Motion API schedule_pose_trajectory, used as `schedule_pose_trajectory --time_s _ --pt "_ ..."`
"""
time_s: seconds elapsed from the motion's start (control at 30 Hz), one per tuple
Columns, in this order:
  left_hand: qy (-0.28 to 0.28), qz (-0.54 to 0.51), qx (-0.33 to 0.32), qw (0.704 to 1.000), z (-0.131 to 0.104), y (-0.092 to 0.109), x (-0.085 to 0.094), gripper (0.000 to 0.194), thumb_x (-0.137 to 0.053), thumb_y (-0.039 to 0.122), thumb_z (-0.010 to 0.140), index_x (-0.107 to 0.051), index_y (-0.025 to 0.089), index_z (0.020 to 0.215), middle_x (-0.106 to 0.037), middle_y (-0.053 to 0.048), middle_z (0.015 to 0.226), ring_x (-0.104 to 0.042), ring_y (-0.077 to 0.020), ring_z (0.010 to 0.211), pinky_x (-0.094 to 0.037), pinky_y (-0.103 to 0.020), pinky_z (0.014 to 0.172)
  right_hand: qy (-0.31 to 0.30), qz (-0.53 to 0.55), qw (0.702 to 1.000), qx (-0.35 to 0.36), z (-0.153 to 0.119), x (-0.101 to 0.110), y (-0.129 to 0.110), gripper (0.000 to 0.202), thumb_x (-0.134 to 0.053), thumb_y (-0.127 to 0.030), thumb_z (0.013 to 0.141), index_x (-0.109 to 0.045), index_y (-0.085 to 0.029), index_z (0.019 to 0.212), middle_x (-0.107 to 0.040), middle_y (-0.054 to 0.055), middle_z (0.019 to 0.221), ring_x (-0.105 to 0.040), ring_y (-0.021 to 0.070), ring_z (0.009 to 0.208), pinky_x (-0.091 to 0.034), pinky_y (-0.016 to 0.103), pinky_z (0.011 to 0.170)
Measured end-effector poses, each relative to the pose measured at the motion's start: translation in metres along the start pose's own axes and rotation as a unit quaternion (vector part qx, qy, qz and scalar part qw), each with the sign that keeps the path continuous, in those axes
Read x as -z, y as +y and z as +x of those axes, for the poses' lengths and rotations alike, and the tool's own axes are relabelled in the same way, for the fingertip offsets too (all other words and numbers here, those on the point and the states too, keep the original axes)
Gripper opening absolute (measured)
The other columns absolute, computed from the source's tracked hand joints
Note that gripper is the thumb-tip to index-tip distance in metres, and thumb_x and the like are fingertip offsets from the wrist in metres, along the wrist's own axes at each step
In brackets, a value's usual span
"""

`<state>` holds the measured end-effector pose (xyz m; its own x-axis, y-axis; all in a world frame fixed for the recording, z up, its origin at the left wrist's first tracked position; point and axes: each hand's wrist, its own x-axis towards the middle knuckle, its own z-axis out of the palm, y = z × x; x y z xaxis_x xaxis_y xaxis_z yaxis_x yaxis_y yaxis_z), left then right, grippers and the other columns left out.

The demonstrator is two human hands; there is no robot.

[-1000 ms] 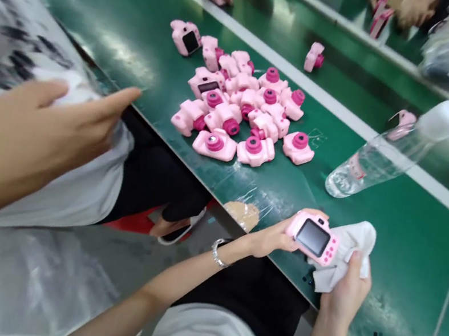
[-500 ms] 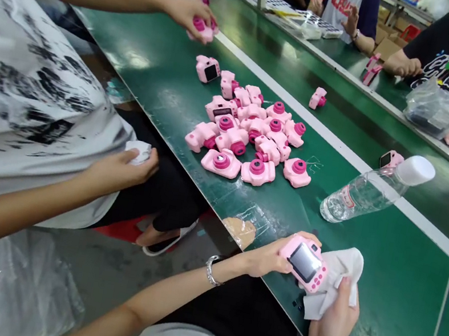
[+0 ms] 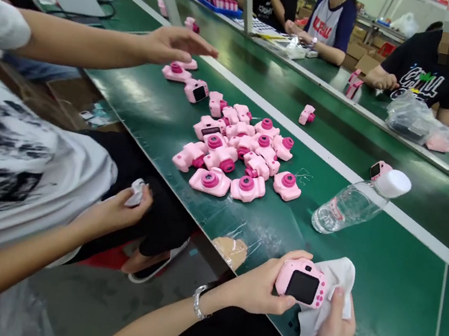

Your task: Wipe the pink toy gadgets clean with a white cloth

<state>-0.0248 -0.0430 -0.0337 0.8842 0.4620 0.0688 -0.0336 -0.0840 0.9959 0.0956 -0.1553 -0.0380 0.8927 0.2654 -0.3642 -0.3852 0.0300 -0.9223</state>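
Note:
My left hand grips a pink toy camera by its left end, its dark screen and small pink buttons facing me. A white cloth is bunched in my right hand, and its upper part lies behind the right end of that camera. Beyond my hands, several pink cameras with darker pink lens rings lie in a loose group on the green table. A clear bottle with a white cap stands right of the group, looking tilted in this view.
At the left, a co-worker's hand is over two pink cameras; the other hand holds a white cloth. Brown tape sits on the near table edge. Across the table are people, a plastic bag and blue trays.
The co-worker's far hand has let go of a pink camera and lifted open above the table. The camera in my left hand has turned more level, its screen now dark. The view has shifted slightly.

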Motion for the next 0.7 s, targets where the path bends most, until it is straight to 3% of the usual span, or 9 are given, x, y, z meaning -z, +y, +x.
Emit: schedule_pose_trajectory --time_s 0.1,0.27,0.4,0.47,0.6,0.7 --pt "-0.001 0.060 -0.011 0.998 -0.002 0.006 -0.005 0.072 -0.067 0.019 0.072 -0.046 0.020 0.140 -0.066 -0.010 0.130 -0.069 -0.0223 0.109 -0.055 -0.033 0.097 -0.012 -0.006 1.000 -0.001 0.001 0.001 0.003 0.062 -0.082 -0.061 0.066 -0.069 -0.014 0.104 -0.072 0.003 0.083 -0.065 0.0155 0.069 -0.052 0.025 0.061" --pt "0.001 0.161 -0.108 0.981 0.000 -0.001 -0.012 0.063 -0.065 0.010 0.074 -0.051 0.024 0.134 -0.061 -0.008 0.140 -0.063 -0.0219 0.127 -0.052 -0.032 0.106 -0.016 -0.064 0.997 0.030 0.007 0.007 0.012 0.061 -0.078 -0.066 0.066 -0.069 -0.013 0.095 -0.071 0.004 0.081 -0.064 0.0170 0.069 -0.051 0.026 0.062" --pt "-0.015 0.266 -0.086 0.960 0.003 -0.008 -0.013 0.063 -0.064 0.008 0.078 -0.050 0.025 0.137 -0.057 -0.009 0.145 -0.060 -0.0226 0.130 -0.051 -0.036 0.111 0.028 -0.043 0.998 0.028 0.006 0.006 0.012 0.057 -0.076 -0.064 0.069 -0.069 -0.014 0.096 -0.069 0.002 0.078 -0.061 0.0155 0.069 -0.049 0.025 0.060" --pt "-0.015 0.287 -0.072 0.955 0.004 -0.007 -0.011 0.063 -0.072 0.018 0.081 -0.049 0.025 0.140 -0.058 -0.010 0.144 -0.057 -0.0254 0.133 -0.047 -0.042 0.115 0.072 0.009 0.997 0.025 0.004 0.002 0.007 0.058 -0.076 -0.063 0.070 -0.069 -0.015 0.102 -0.070 0.002 0.080 -0.063 0.0163 0.072 -0.051 0.026 0.063" --pt "-0.011 0.242 -0.084 0.967 0.004 -0.002 -0.001 0.091 -0.079 0.059 0.075 -0.040 0.021 0.148 -0.053 -0.017 0.148 -0.051 -0.0327 0.138 -0.043 -0.050 0.117 0.157 0.054 0.985 0.054 0.001 -0.001 -0.003 0.055 -0.072 -0.054 0.078 -0.067 -0.016 0.118 -0.073 0.006 0.097 -0.067 0.0206 0.085 -0.055 0.032 0.069" --pt "0.043 0.205 -0.116 0.971 0.011 0.005 0.013 0.073 -0.064 0.057 0.090 -0.042 0.021 0.148 -0.055 -0.017 0.146 -0.053 -0.0307 0.136 -0.045 -0.048 0.115 0.275 0.041 0.950 0.144 0.002 0.009 -0.005 0.038 -0.067 -0.047 0.082 -0.071 -0.027 0.113 -0.071 0.007 0.119 -0.068 0.0261 0.100 -0.057 0.038 0.070"
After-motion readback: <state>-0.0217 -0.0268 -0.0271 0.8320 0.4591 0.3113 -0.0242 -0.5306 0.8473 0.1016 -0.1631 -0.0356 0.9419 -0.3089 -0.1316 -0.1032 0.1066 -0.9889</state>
